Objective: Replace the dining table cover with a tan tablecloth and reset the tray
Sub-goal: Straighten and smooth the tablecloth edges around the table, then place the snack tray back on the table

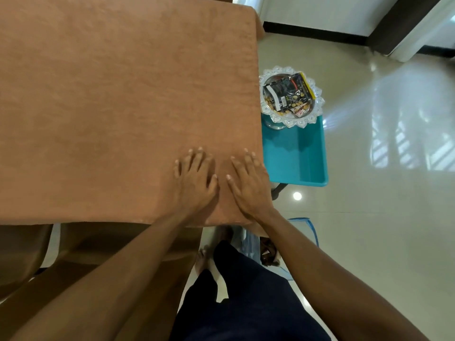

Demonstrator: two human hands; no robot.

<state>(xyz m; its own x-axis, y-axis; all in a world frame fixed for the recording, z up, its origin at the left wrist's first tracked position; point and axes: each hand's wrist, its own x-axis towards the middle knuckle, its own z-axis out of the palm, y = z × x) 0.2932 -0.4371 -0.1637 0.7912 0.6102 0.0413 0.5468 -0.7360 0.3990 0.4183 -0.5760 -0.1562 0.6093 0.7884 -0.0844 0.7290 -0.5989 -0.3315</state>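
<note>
The tan tablecloth (110, 107) lies across the whole surface as far as the view shows. It is flat and nearly free of wrinkles, and its edges fold down over the near side and the right side. The cover swap looks essentially done.

Both hands rest on the tablecloth at its near right corner. The left hand (194, 178) lies palm down with its fingers (197, 156) straight and spread. The right hand (248, 183) lies just beside it, nearer the tablecloth's right edge, its fingers (248, 159) also straight and slightly fanned. Neither hand holds or pinches anything. They appear to be pressing the fabric smooth, so the step in hand is probably the last flattening of this corner.

The tray part of the task is not yet done. The silver tray (318, 100), with a scalloped rim and some snack packets (285, 94) on it, sits off the tablecloth, just past its right edge and lower down. It rests on the far end of a teal tub (295, 158).

A light blue cloth (305, 223) lies on the floor (369, 242) below the tablecloth's near right corner. It may be the old cover, though that cannot be confirmed.

What is left, then, is lifting the silver tray onto the tablecloth.
</note>
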